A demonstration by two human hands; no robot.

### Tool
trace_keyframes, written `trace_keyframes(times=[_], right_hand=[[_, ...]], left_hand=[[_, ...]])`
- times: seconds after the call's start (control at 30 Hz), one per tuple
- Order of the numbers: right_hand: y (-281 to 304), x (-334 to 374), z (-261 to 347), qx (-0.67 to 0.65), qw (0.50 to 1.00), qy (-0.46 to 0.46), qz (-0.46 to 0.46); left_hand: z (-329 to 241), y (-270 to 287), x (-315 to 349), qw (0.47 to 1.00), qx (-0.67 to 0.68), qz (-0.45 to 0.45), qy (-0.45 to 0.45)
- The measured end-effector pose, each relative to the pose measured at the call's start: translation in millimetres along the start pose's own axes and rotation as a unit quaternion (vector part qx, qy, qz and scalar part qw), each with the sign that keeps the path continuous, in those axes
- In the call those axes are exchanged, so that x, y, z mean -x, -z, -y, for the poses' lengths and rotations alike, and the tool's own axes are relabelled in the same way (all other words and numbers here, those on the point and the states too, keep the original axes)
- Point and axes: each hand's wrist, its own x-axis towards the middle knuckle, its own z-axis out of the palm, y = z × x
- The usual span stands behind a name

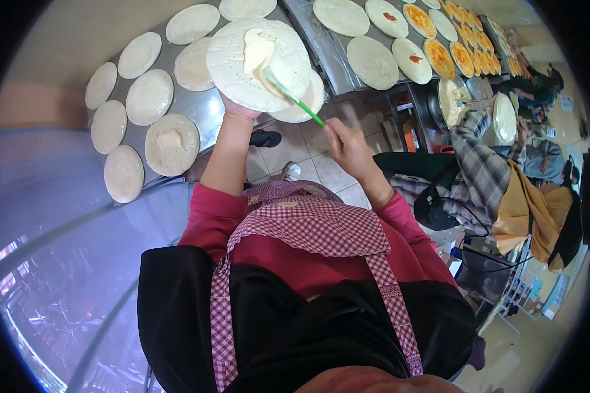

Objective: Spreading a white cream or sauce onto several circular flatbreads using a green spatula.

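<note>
My left hand (238,109) supports a round, pale pizza base (226,69) from below, its fingers mostly hidden under the dough. Small holes dot the base, and a streak of creamy white sauce (254,47) lies across its middle. With closed fingers, my right hand (349,149) grips a spatula with a green handle (309,112). The pale blade of the spatula touches the sauce on the base. Just below the raised base, another pale base (301,108) shows partly. On the metal table to the left, one base (171,156) carries a dollop of the same sauce.
Several plain bases cover the metal table (206,118). A second metal table (337,75) to the right bears more bases, some with orange topping (439,60). A person in a plaid sleeve (475,150) works at the right, near a pan (449,105). Tiled floor (318,141) lies between.
</note>
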Motion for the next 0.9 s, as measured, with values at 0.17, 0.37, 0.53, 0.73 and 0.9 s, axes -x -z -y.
trace_keyframes(times=[0.17,0.37,0.53,0.73,0.9], right_hand=[[-61,-56,97,-0.045,0.999,-0.005,0.023],[-42,-83,95,-0.039,0.986,-0.147,-0.069],[-35,-95,73,0.048,0.987,-0.128,-0.085],[-76,-77,154,0.009,0.996,-0.060,-0.061],[-71,-77,155,0.017,0.983,-0.104,-0.150]], left_hand=[[-114,-27,-1,0.999,-0.015,0.006,0.044],[-117,-36,-19,0.997,-0.037,-0.032,0.051],[-96,-50,-63,0.998,0.018,0.005,0.063],[-106,-87,-37,0.964,-0.233,-0.126,-0.026],[-112,-104,-18,0.975,-0.202,-0.093,-0.008]])
